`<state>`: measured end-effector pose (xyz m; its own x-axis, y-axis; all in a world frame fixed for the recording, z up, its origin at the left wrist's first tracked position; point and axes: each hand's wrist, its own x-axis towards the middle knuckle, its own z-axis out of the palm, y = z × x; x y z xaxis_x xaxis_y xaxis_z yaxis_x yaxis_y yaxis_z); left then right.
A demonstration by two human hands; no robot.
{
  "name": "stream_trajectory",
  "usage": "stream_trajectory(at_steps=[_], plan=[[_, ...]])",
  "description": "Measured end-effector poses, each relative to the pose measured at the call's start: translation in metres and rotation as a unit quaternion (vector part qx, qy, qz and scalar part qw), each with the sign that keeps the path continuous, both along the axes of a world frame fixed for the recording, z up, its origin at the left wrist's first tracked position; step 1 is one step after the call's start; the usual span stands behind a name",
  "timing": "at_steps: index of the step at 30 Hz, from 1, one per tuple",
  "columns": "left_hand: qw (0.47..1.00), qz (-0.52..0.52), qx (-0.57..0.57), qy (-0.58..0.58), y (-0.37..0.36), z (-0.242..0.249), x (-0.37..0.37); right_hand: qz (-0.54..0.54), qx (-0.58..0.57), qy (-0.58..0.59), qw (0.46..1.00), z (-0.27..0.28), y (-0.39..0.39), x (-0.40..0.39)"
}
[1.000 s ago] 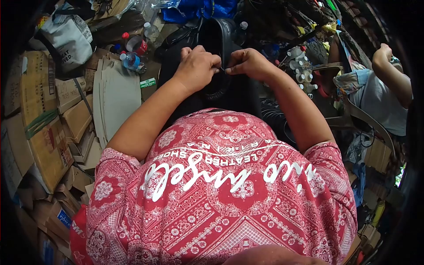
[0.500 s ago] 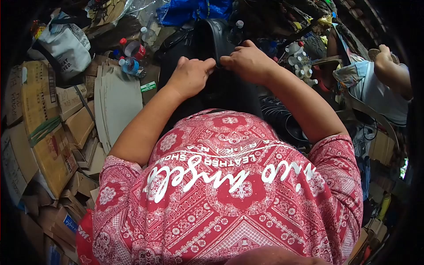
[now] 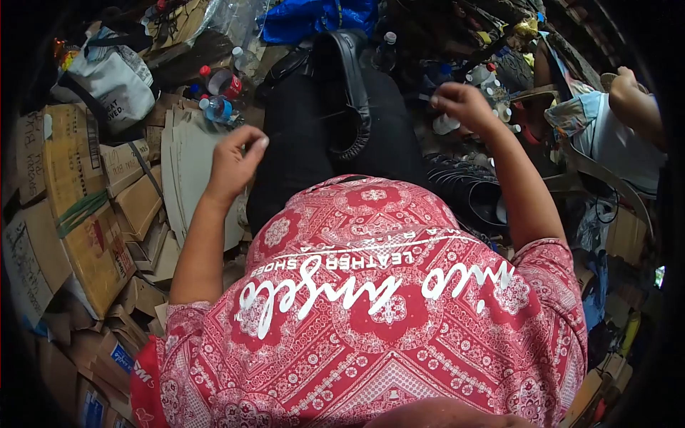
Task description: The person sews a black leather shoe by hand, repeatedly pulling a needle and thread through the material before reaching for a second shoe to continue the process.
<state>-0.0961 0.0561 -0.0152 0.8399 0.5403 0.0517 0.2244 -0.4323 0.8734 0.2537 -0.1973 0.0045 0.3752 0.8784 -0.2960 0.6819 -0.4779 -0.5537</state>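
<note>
A black leather shoe upper [image 3: 354, 78] lies on my lap between my black-trousered thighs, its gathered, ridged edge curving toward my belly. My left hand [image 3: 239, 160] is raised to the left of it, thumb and forefinger pinched together. Off to the right, my right hand [image 3: 464, 107] is closed in a similar pinch. Neither hand touches the shoe upper. A faint thin line, perhaps thread, shows beside the upper's left edge. Whatever lies in either pinch is too small to make out.
Stacked cardboard [image 3: 78, 207] and a white bag [image 3: 114, 82] stand at left. Plastic bottles [image 3: 216, 108] lie beyond my left hand. Black curved pieces [image 3: 474, 192] sit near my right forearm. Another person's arm [image 3: 635, 107] shows at far right.
Both hands were together at the shoe upper. They have moved apart, the left one outward to the left and the right one to the right, exposing the upper's gathered edge.
</note>
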Motion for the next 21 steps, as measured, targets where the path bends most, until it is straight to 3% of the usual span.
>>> stream_trajectory(at_steps=[1, 2, 3, 4, 6, 7, 9, 10, 12, 13, 14, 15, 16, 17, 18, 19, 20, 21], plan=[[0.997, 0.021, -0.061, -0.047, -0.003, 0.01, 0.006, -0.104, 0.087, 0.158, 0.978, -0.005, 0.001, 0.007], [0.987, 0.042, -0.119, -0.094, -0.005, 0.021, 0.019, -0.204, 0.173, 0.309, 0.913, -0.008, 0.002, 0.012], [0.97, 0.037, -0.185, -0.151, -0.004, 0.022, 0.032, -0.268, 0.22, 0.368, 0.863, -0.005, 0.013, 0.005], [0.97, 0.038, -0.183, -0.153, -0.006, 0.022, 0.05, -0.265, 0.222, 0.367, 0.864, -0.006, 0.026, -0.005], [0.847, -0.059, -0.383, -0.365, -0.016, 0.022, 0.084, -0.232, 0.448, 0.558, 0.659, -0.013, 0.055, -0.022], [0.847, -0.062, -0.38, -0.366, -0.021, 0.027, 0.09, -0.23, 0.451, 0.557, 0.658, -0.008, 0.061, -0.031], [0.764, -0.069, -0.565, -0.302, -0.03, 0.037, 0.095, -0.219, 0.435, 0.634, 0.6, 0.002, 0.064, -0.046], [0.765, -0.071, -0.565, -0.302, -0.017, 0.023, 0.088, -0.219, 0.437, 0.633, 0.6, -0.004, 0.057, -0.038], [0.785, -0.2, -0.553, -0.197, 0.029, -0.023, 0.06, -0.273, 0.373, 0.507, 0.728, -0.021, 0.033, -0.011], [0.785, -0.203, -0.551, -0.197, 0.038, -0.029, 0.049, -0.313, 0.355, 0.483, 0.737, -0.011, 0.022, -0.014], [0.844, -0.142, -0.498, -0.143, 0.043, -0.033, 0.038, -0.294, 0.344, 0.436, 0.777, -0.042, 0.006, 0.016], [0.89, -0.076, -0.441, -0.086, 0.043, -0.037, 0.031, -0.3, 0.314, 0.379, 0.818, -0.038, 0.005, 0.014], [0.889, -0.073, -0.444, -0.084, 0.027, -0.026, 0.042, -0.302, 0.278, 0.322, 0.853, -0.024, 0.006, 0.003], [0.964, -0.078, -0.243, -0.081, 0.009, -0.018, 0.062, -0.253, 0.265, 0.252, 0.895, -0.013, 0.015, -0.014], [0.993, -0.081, -0.025, -0.077, -0.005, -0.006, 0.085, -0.2, 0.255, 0.177, 0.929, 0.0, 0.031, -0.031], [0.992, -0.104, -0.018, -0.069, -0.011, 0.0, 0.103, -0.145, 0.23, 0.18, 0.945, -0.028, 0.047, -0.02], [0.99, -0.127, -0.013, -0.06, -0.013, 0.002, 0.116, -0.138, 0.189, 0.14, 0.962, -0.014, 0.061, -0.039], [0.99, -0.128, -0.012, -0.061, -0.012, -0.007, 0.128, -0.129, 0.193, 0.171, 0.957, 0.003, 0.068, -0.057]])
